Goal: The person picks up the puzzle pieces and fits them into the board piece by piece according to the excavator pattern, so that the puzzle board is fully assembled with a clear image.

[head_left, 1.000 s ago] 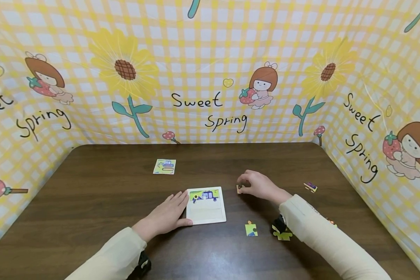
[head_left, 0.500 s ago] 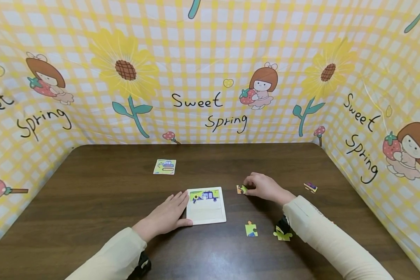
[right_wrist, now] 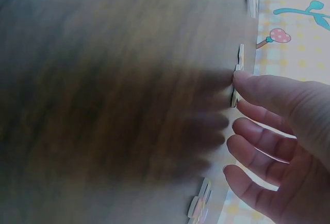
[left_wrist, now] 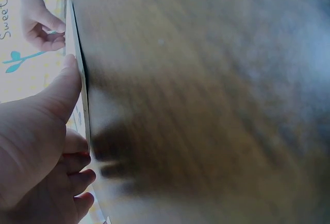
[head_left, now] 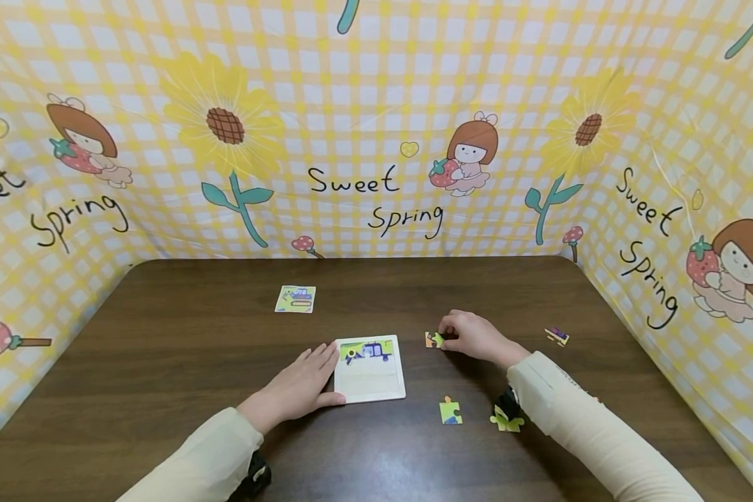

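In the head view my left hand (head_left: 298, 387) rests along the left edge of a white square puzzle tray (head_left: 370, 400), its fingers straight and its thumb at the near corner. A strip of picture with a purple vehicle on green (head_left: 370, 351) fills the tray's far part; its near part is bare white. To the right of the tray, my right hand (head_left: 473, 337) pinches a small jigsaw piece (head_left: 433, 339), orange and green, between thumb and index finger close to the table. In the right wrist view the piece (right_wrist: 235, 92) shows edge-on at the thumb tip; the other fingers curve loosely.
Nearer me lie a green jigsaw piece (head_left: 450, 411) and more green pieces (head_left: 507, 422), partly behind the right wrist. A purple piece (head_left: 557, 336) lies far right. A small picture card (head_left: 295, 298) lies beyond the tray. Patterned cloth (head_left: 351, 139) surrounds the brown table (head_left: 182, 321).
My right hand has shifted slightly right and uncovered more of the jigsaw piece, including its green part. The left hand and the tray have stayed put.
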Demonstrator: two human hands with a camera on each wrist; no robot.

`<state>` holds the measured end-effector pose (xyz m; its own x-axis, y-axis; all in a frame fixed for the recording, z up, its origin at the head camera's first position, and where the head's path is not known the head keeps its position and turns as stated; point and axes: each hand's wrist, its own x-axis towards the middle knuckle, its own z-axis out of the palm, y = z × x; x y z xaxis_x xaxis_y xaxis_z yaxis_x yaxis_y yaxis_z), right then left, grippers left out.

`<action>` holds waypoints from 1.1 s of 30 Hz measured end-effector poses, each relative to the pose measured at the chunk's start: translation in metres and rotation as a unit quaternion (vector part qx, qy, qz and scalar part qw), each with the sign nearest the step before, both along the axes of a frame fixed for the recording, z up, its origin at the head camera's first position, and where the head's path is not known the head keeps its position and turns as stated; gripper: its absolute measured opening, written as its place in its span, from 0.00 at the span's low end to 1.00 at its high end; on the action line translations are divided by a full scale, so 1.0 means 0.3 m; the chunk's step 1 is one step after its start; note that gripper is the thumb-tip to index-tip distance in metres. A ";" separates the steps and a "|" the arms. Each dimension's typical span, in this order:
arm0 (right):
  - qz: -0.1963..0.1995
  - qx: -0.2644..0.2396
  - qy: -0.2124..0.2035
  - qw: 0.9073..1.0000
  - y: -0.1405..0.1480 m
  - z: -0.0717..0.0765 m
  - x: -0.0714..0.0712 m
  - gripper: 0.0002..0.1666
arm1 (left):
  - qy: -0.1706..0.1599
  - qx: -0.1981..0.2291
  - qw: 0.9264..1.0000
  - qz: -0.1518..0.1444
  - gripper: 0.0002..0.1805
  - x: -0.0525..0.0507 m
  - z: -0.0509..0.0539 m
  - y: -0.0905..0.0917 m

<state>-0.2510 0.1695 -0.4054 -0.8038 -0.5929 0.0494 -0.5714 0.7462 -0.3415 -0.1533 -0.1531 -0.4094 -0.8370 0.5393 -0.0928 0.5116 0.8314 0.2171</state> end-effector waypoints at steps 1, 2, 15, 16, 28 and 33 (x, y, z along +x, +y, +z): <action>-0.003 -0.001 0.000 1.000 0.000 -0.001 0.000 0.09 | 0.000 0.001 1.000 0.000 0.43 0.001 0.000 0.000; -0.004 -0.001 0.000 1.000 -0.001 -0.001 0.001 0.09 | -0.001 0.001 1.000 0.001 0.43 0.001 0.000 -0.001; 0.007 0.002 0.004 1.000 -0.100 0.051 0.039 0.09 | 0.001 -0.002 1.000 0.000 0.43 0.002 -0.001 -0.003; 0.011 0.002 0.005 1.000 -0.112 0.055 0.044 0.09 | 0.001 -0.002 1.000 0.000 0.43 0.002 0.000 -0.003; 0.096 -0.017 0.009 0.995 -0.271 0.071 0.100 0.11 | -0.009 -0.004 1.000 0.008 0.43 0.002 0.003 0.001; 0.136 -0.011 0.024 0.990 -0.330 0.056 0.116 0.11 | -0.013 -0.005 1.000 0.010 0.43 -0.001 0.002 0.001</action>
<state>-0.2163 0.0705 -0.3887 -0.6116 -0.7849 0.0991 -0.7659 0.5560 -0.3229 -0.1535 -0.1530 -0.4087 -0.8447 0.5217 -0.1197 0.4894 0.8433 0.2222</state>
